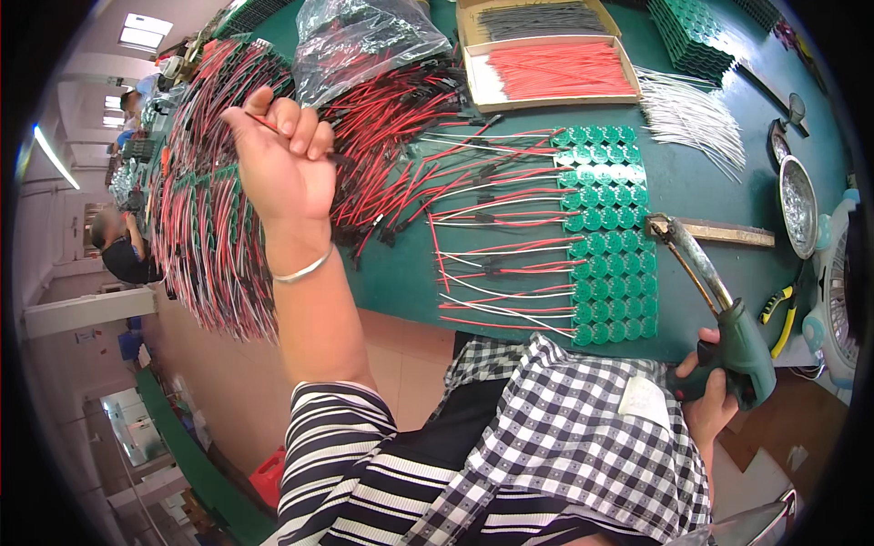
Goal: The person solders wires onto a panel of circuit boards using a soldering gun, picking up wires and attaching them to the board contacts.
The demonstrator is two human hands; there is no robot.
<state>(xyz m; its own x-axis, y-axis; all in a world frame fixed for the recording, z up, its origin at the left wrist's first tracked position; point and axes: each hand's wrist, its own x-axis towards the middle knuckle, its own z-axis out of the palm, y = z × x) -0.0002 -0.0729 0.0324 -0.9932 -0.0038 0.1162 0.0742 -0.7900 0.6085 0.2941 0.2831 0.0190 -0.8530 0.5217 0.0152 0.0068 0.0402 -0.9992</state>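
your hands at the green bench, wire pinched in the left, soldering iron gripped in the right

the green table (410, 282) runs under both hands; the green board panel (605, 232) lies between them, just above your right hand (708, 400), which is wrapped tight around the soldering iron (728, 337). your raised left hand (282, 155) is curled closed, fingertips pinching a thin red and black wire (264, 123), with the wire heap (391, 127) just right of it.

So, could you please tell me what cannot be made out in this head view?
- Left hand: its curled fingers hide how much of the thin red wire they pinch.
- Right hand: the checked sleeve and the green soldering gun cover most of it.
- Round metal dish: contents too small and distorted near the rim.
- Clear plastic bag: glare hides its contents.
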